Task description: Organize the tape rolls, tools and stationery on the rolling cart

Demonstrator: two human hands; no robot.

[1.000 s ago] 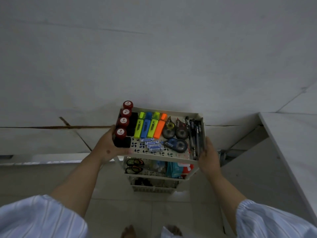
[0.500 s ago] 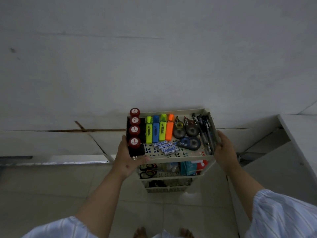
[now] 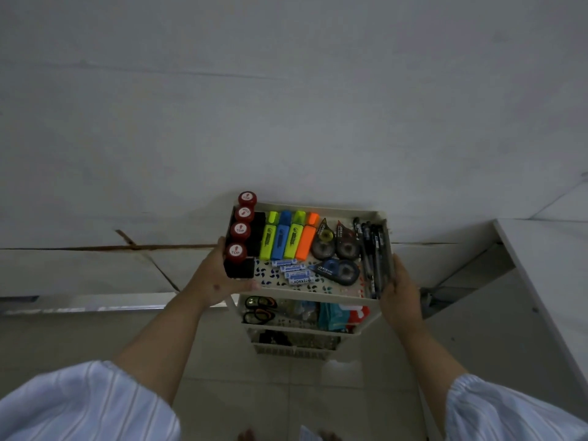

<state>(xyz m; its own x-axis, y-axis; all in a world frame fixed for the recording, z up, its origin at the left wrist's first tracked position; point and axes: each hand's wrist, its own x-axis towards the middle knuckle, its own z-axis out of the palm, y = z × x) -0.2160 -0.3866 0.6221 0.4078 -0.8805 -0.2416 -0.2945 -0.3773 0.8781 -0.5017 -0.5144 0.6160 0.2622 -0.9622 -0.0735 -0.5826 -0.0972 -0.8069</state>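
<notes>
While the left hand (image 3: 216, 278) and right hand (image 3: 399, 288) grasp opposite sides of the rolling cart (image 3: 305, 207), its top tier appears sorted; repositioning judged in hand, requiring a level push.

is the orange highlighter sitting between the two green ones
No, the orange highlighter lies at the right end of the row, and the blue highlighter sits between the two green ones.

I read "TOP" on red stamp caps (image 3: 236, 250), left of cart's top tray. "TEKNOX" on white-blue refill tubes (image 3: 299, 279), tray centre. "JENIA" on blue correction tape (image 3: 338, 271). Highlighter labels (image 3: 281, 238) too blurred for me.
</notes>
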